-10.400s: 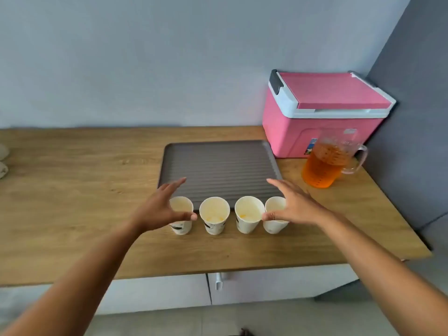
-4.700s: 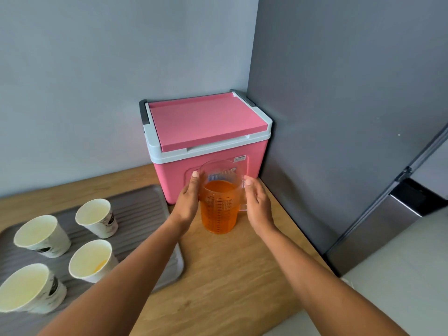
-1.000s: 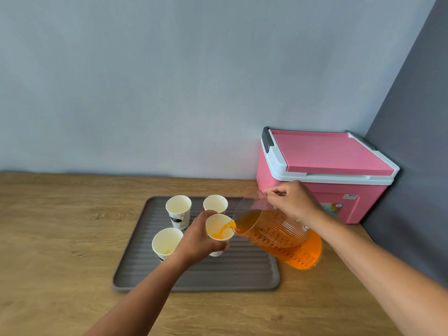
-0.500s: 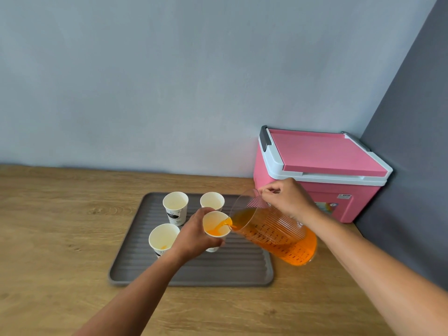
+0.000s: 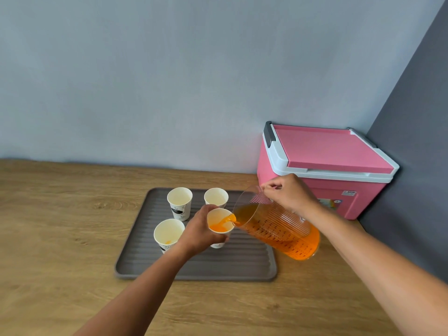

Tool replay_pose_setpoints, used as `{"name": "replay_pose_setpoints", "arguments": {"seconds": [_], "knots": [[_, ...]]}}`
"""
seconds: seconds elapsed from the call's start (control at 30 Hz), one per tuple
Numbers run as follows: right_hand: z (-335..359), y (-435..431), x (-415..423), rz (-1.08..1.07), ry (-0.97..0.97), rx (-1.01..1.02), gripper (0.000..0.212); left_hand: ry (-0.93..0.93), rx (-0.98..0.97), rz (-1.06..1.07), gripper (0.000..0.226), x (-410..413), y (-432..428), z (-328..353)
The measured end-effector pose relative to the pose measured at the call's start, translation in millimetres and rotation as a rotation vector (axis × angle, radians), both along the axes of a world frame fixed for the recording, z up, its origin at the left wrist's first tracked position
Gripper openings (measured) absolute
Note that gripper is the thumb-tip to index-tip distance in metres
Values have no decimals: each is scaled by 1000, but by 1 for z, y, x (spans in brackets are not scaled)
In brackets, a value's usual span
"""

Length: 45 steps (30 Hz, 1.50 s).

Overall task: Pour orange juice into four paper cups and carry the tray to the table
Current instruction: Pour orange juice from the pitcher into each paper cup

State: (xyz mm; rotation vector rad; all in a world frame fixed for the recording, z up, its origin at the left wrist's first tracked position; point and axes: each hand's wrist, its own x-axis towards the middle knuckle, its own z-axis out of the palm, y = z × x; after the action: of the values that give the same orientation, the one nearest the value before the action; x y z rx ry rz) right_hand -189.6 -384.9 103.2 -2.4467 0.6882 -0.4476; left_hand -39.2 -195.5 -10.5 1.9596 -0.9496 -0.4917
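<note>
A grey ridged tray [image 5: 242, 265] lies on the wooden counter [image 5: 60, 234]. My left hand [image 5: 201, 231] grips the front right paper cup [image 5: 221, 226] on the tray. My right hand [image 5: 288, 194] holds the handle of a clear jug of orange juice [image 5: 281, 231], tilted left, and a stream of juice runs from its spout into that cup. Three other white paper cups stand on the tray: the back left cup [image 5: 180, 202], the back right cup [image 5: 216, 197], and the front left cup [image 5: 168, 235] with a little orange at its bottom.
A pink cooler box [image 5: 324, 166] with a white rim stands in the back right corner, behind the jug. A dark grey wall panel [image 5: 417, 141] closes the right side. A pale wall runs along the back of the counter.
Since a second ago the juice level in the held cup has risen. The jug has stayed tilted over it. Earlier, the cups were moved onto the tray and the jug was picked up.
</note>
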Motion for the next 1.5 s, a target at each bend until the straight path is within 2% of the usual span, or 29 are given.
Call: {"name": "replay_pose_setpoints", "arguments": {"seconds": [0.17,0.3,0.4,0.8,1.07,1.5], "knots": [[-4,-3,2,16,-2,-11,34,6,5,-5,84,2,-1,-4],[-4,-3,3,16,7,0,30,7,-1,-6,85,2,-2,-6],[-1,-2,4,23,-3,-14,40,15,-5,-10,86,3,-3,-7],[-2,-3,4,22,7,-16,37,17,1,-7,85,3,-5,-12],[-5,-2,2,48,25,-20,45,33,2,-12,82,1,-3,-13],[-7,1,1,19,55,0,38,28,11,-23,81,-3,1,-13]]}}
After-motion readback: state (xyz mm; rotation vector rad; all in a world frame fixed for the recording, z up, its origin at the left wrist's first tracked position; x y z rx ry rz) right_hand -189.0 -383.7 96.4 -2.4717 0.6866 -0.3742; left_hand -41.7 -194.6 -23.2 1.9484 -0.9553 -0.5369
